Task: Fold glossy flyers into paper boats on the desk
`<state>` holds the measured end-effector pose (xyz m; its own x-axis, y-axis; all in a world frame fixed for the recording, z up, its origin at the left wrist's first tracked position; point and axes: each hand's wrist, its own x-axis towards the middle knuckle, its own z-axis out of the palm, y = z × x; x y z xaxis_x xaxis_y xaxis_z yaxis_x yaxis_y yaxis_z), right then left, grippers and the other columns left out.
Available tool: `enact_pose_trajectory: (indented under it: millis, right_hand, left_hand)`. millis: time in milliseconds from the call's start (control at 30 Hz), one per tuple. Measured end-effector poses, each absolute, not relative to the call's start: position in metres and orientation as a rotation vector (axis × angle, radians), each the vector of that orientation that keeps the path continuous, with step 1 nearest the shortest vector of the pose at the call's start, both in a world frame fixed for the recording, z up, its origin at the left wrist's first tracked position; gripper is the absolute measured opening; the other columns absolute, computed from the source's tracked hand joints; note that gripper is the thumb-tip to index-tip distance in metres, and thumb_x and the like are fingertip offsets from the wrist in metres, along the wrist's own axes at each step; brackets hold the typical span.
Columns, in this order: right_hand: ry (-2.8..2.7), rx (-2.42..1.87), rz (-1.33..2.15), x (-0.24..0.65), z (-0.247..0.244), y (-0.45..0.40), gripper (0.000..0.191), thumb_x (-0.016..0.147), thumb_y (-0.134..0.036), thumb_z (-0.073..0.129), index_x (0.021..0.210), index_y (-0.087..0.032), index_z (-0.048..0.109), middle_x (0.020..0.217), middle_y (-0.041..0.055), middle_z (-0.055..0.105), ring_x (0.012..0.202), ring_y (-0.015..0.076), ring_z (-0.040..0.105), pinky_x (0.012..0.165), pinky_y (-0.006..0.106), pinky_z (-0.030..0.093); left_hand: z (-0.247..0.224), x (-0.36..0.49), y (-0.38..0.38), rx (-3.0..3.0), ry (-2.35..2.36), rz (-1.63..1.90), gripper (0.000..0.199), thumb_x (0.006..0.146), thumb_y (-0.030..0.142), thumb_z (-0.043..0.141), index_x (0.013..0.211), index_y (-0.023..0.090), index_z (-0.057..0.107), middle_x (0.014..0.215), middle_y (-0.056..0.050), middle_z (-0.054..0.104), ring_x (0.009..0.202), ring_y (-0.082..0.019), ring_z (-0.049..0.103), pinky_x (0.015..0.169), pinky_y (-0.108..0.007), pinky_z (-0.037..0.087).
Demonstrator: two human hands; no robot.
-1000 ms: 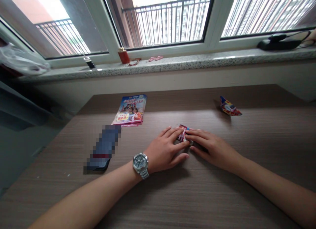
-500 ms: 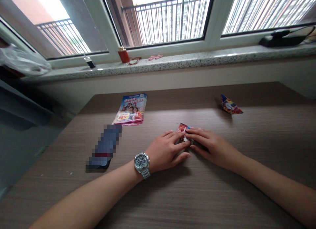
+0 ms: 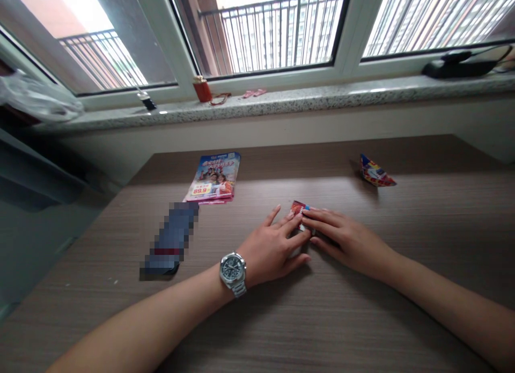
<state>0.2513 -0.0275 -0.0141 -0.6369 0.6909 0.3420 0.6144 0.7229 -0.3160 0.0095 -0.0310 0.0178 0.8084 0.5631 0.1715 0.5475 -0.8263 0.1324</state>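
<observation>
Printed paper (image 3: pixel 298 207) under fingers (image 3: pixel 320 226)

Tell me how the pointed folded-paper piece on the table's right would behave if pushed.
The folded-paper piece looks thin, so it is probably light and apt to slide. Its raised point suggests it may tip. Its folded shape likely makes it stiffer than a flat sheet.

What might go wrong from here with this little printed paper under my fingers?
The small printed paper lies under fingers of the left hand and right hand; uneven pressure might shift or crease it. They hide part of it, so a crooked edge could go unnoticed. The folded piece beyond the right hand might get knocked by a stray reach.
</observation>
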Motion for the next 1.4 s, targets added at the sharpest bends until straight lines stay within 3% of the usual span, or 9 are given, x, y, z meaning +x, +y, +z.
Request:
enact_pose_trajectory:
  millis: [333, 667, 1000, 1400]
  right_hand:
    - [-2.535, -1.055, 0.193, 0.251, -0.014, -0.031, 0.047, 0.097, -0.03, 0.054, 0.144, -0.025, 0.051, 0.148, 0.0119, 0.053, 0.135, 0.0285, 0.051, 0.112, 0.052, 0.043]
    - [-2.528, -1.075, 0.181, 0.25, -0.012, -0.032, 0.049, 0.099, -0.035, 0.052, 0.146, -0.024, 0.047, 0.15, 0.0116, 0.05, 0.138, 0.0288, 0.047, 0.11, 0.051, 0.044]
    - [-2.706, -1.12, 0.162, 0.248, -0.011, -0.037, 0.077, 0.099, -0.053, 0.045, 0.16, -0.019, 0.014, 0.164, 0.0106, 0.022, 0.151, 0.0273, 0.02, 0.121, 0.053, 0.027]
    - [-2.69, -1.259, 0.23, 0.245, -0.008, -0.04, 0.073, 0.098, -0.06, 0.039, 0.159, -0.024, 0.019, 0.163, 0.0043, 0.025, 0.151, 0.0246, 0.019, 0.122, 0.049, 0.023]
  left_hand:
    - [0.023, 0.017, -0.053, 2.867, 1.11, 0.247, 0.054, 0.097, 0.05, 0.05, 0.14, 0.019, 0.046, 0.145, -0.016, 0.05, 0.135, -0.029, 0.048, 0.113, -0.049, 0.036]
    - [0.024, 0.018, -0.051, 2.865, 1.108, 0.233, 0.054, 0.098, 0.052, 0.045, 0.142, 0.021, 0.043, 0.148, -0.015, 0.047, 0.136, -0.03, 0.046, 0.113, -0.051, 0.034]
    - [0.028, 0.017, -0.052, 2.875, 1.099, 0.169, 0.056, 0.098, 0.05, 0.045, 0.145, 0.02, 0.041, 0.152, -0.017, 0.041, 0.14, -0.03, 0.041, 0.112, -0.051, 0.034]
    - [0.03, 0.019, -0.061, 2.871, 1.187, 0.111, 0.063, 0.098, 0.056, 0.041, 0.148, 0.019, 0.038, 0.155, -0.017, 0.039, 0.141, -0.031, 0.039, 0.111, -0.051, 0.034]
